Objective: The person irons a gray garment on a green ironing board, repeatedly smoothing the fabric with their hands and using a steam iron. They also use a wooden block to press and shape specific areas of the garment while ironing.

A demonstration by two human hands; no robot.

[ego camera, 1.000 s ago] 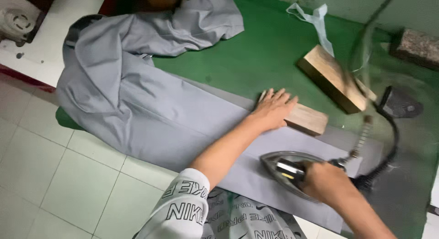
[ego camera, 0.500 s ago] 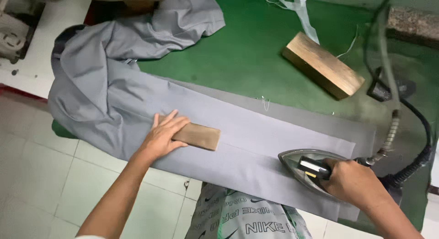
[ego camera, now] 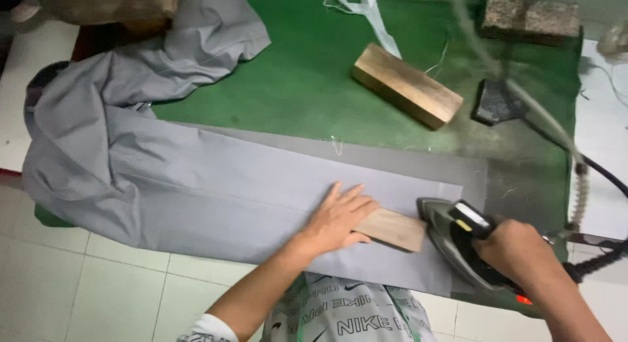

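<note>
A grey trouser leg [ego camera: 261, 191] is spread flat across the green ironing table [ego camera: 307, 74], running from the left of the frame to the lower right, with the rest of the garment bunched in folds at the upper left. The left hand [ego camera: 340, 218] is laid palm down on the fabric in the lower middle of the frame, its fingers stretched out and slightly spread, with the fingertips and thumb resting against a small wooden block [ego camera: 392, 229] that lies on the cloth. Just to the right of that block, a steam iron [ego camera: 458, 247] is set on the fabric edge with its pointed nose turned toward the block, almost touching it. The iron's handle is gripped by the right hand [ego camera: 520, 254], whose fingers are closed around it. A dark cord and hose [ego camera: 589, 165] are seen running from the iron's rear toward the right edge and upward.

In the upper middle of the frame, a larger wooden block [ego camera: 407, 84] is laid at an angle on the bare green cover, well apart from both hands. A dark iron rest [ego camera: 496, 103] is placed to its right, and a speckled stone block [ego camera: 531, 18] is set at the upper right.
</note>
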